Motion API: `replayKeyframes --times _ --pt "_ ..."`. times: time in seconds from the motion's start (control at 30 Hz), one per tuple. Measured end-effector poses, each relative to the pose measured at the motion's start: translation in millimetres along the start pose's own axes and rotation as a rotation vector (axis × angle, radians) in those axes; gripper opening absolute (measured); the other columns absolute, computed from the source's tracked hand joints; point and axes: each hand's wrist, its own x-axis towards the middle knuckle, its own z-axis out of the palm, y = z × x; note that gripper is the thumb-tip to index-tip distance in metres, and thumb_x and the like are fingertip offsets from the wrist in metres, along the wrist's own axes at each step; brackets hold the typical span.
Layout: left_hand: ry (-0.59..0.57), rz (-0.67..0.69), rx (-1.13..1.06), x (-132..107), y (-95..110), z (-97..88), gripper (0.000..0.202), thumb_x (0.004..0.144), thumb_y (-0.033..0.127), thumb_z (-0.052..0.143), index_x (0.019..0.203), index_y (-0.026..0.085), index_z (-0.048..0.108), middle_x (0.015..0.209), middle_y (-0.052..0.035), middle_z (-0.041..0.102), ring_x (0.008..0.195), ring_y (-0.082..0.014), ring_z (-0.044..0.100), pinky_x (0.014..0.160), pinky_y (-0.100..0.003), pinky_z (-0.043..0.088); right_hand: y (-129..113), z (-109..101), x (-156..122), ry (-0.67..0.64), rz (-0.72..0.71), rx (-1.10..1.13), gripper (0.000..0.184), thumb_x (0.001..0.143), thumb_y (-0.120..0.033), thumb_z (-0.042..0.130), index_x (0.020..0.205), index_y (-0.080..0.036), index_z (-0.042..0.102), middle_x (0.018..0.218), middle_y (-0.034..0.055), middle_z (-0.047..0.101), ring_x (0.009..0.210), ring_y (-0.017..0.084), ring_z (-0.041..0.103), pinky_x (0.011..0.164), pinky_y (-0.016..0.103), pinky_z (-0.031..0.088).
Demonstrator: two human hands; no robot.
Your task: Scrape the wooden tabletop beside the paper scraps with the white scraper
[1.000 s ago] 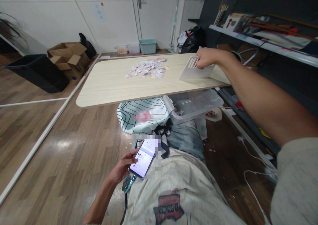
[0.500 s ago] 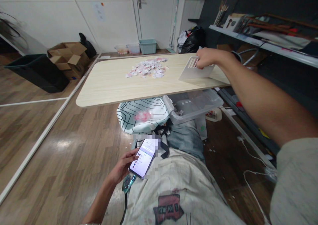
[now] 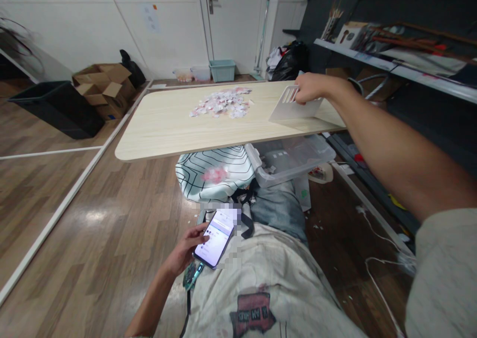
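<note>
1. Almost nothing has moved since the earlier frames. Both hands keep their places, and the whole view sits only a touch lower than before.
2. The right hand [image 3: 311,88] reaches out over the right end of the desk [image 3: 167,129]. Its fingers curl over the slotted top edge of a white plastic scraper [image 3: 292,108] and pinch it against the thumb.
3. The scraper stands tilted, with its wide lower edge resting on the desk top near the front right edge.
4. A heap of pink and white paper scraps [image 3: 221,103] lies on the far middle of the desk, well apart from the scraper and to its left.
5. The left hand [image 3: 184,251] is low by the person's lap, holding a smartphone [image 3: 218,237]. Its fingers wrap round the phone's left edge, and the thumb lies at the lit screen.
6. A clear plastic bin [image 3: 294,159] sits under the desk, just beside a striped cushion [image 3: 212,171].
7. Open cardboard boxes [image 3: 102,87] and a black tub [image 3: 55,107] stand on the wooden floor to the left.
8. A teal basket [image 3: 222,70] sits by the door beyond the desk.
9. A white cable [image 3: 376,273] trails over the floor at the right.
</note>
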Motion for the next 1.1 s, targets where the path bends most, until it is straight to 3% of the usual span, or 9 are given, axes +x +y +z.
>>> replayKeyframes --times 0.3,0.5,0.8,1.1 --pt "0.039 0.008 0.022 2.7 2.6 7.5 0.05 0.069 0.045 0.105 0.106 0.015 0.089 0.09 -0.0064 0.083 0.067 -0.0139 0.068 0.059 -0.021 0.049 0.0 0.6 2.3 -0.004 -0.006 -0.005 0.039 0.082 -0.013 0.069 0.115 0.005 0.081 0.107 0.0219 0.08 0.095 0.028 0.076 0.077 0.032 0.054" --pt "0.092 -0.032 -0.095 0.4 2.3 1.5 0.054 0.057 0.039 0.108 0.103 0.017 0.09 0.094 -0.0071 0.086 0.077 -0.0192 0.076 0.065 -0.024 0.054 0.8 1.1 3.5 -0.01 0.004 0.019 0.039 0.084 -0.012 0.068 0.117 0.005 0.08 0.108 0.0228 0.08 0.096 0.029 0.076 0.078 0.033 0.053" --pt "-0.073 -0.022 -0.111 2.9 -2.5 -7.6 0.055 0.06 0.02 0.098 0.115 0.015 0.091 0.105 -0.0133 0.089 0.083 -0.0249 0.081 0.071 -0.028 0.059 2.5 2.1 5.4 -0.001 0.003 0.019 0.039 0.081 -0.013 0.069 0.115 0.005 0.081 0.108 0.0214 0.08 0.096 0.027 0.076 0.079 0.033 0.054" --pt "-0.108 -0.069 -0.207 2.6 -3.8 -22.1 0.048 0.071 0.022 0.095 0.118 0.016 0.09 0.11 -0.0127 0.089 0.091 -0.0262 0.083 0.078 -0.029 0.06 -0.1 0.7 1.1 -0.016 0.014 0.041 0.044 0.082 -0.011 0.069 0.122 0.007 0.078 0.117 0.024 0.079 0.104 0.03 0.075 0.086 0.036 0.054"
